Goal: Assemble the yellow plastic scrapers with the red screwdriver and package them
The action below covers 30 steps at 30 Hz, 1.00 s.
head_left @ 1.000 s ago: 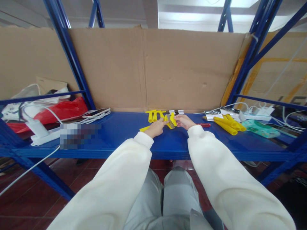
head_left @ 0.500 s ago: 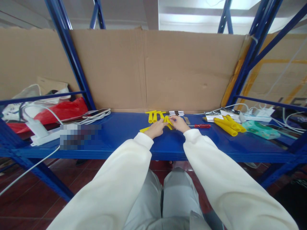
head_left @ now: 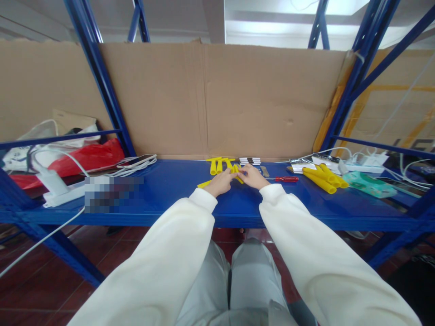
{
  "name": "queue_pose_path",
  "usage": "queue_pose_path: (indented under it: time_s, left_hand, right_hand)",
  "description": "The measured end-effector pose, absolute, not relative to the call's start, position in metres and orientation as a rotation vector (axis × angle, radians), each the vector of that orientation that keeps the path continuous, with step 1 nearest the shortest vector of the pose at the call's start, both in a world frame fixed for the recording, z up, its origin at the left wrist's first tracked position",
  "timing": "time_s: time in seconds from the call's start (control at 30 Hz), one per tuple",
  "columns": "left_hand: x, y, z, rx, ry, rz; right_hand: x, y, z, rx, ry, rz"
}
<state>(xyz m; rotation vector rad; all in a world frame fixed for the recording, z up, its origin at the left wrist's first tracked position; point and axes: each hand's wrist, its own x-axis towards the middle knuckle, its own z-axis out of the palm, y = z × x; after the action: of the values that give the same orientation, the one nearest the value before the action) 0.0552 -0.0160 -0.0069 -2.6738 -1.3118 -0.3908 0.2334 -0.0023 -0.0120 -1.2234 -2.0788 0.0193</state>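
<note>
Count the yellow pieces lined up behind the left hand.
3 visible, side by side: left piece, middle piece, right piece, all beyond the left hand; others may be hidden.

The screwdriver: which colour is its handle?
The handle is red, shown in the head view.

Held yellow piece point(head_left: 239, 180) looked smooth plastic, slight sheen; yellow tubes point(head_left: 320, 179) at right read the same. Screwdriver handle point(head_left: 287, 179): glossy red plastic. Flat strip point(head_left: 264, 171): dull metal by the look. Shelf point(head_left: 176, 185): smooth blue-painted metal, glossy, showed reflections. Uprights point(head_left: 102, 81) were painted metal too. Back panel point(head_left: 152, 99): matt brown cardboard, creased. Sleeves point(head_left: 166, 253): soft matt white cloth. Red bag point(head_left: 97, 154): shiny, wrinkled plastic film.
</note>
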Motion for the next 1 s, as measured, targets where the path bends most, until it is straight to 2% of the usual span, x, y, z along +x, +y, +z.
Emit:
queue_pose_path:
  time_s: [0.67,1.0]
  left_hand:
    - [0.0547,-0.0159,-0.0087,-2.676,-1.337,-0.507]
    - [0.0536,-0.0170,-0.0075,-2.665,-1.304,-0.421]
  right_hand:
    - [0.2309,-0.0044,-0.0118,-1.228,-2.151,-0.048]
    - [0.2316,-0.0006,-0.0128,-1.244,-2.130,0.035]
